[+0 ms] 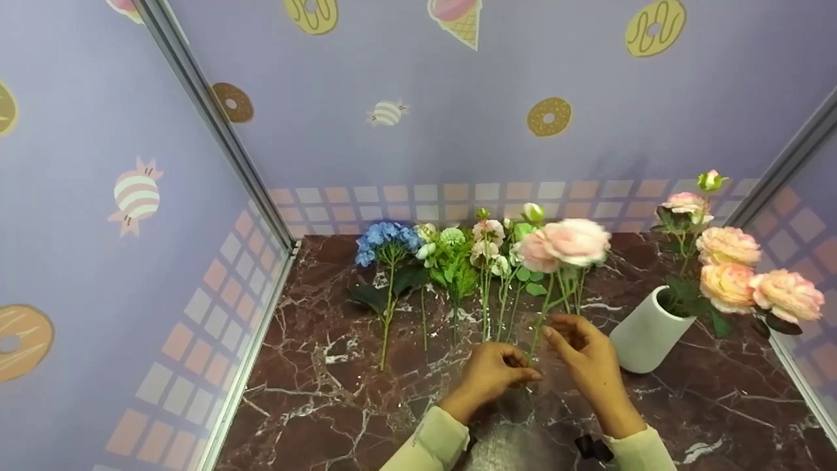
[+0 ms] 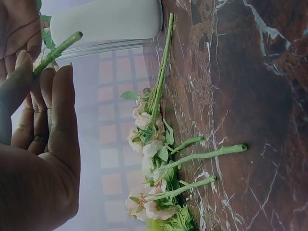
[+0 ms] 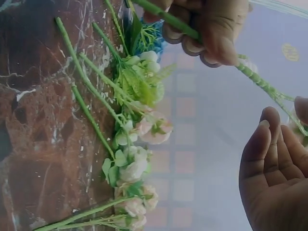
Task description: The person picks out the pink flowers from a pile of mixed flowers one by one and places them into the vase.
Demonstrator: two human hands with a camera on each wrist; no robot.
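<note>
My left hand [image 1: 494,376] pinches the lower part of a green stem between thumb and fingers; the cut stem end [image 2: 67,45] sticks out past them in the left wrist view. This stem carries large pale pink roses [image 1: 565,243], held up over the table and slightly blurred. Higher along it is my right hand [image 1: 588,353], fingers loosely curved and thumb beside the stem. The right wrist view has a gap between that hand's thumb and fingertips [image 3: 270,115], where the stem forks into thin branches [image 3: 281,98].
A white vase [image 1: 647,337] with peach-pink roses [image 1: 729,288] stands tilted-looking at the right. Along the back lie a blue hydrangea [image 1: 387,243], green foliage [image 1: 458,271] and several pale flowers [image 1: 487,245], stems toward me. Patterned walls enclose the dark marbled table [image 1: 314,405].
</note>
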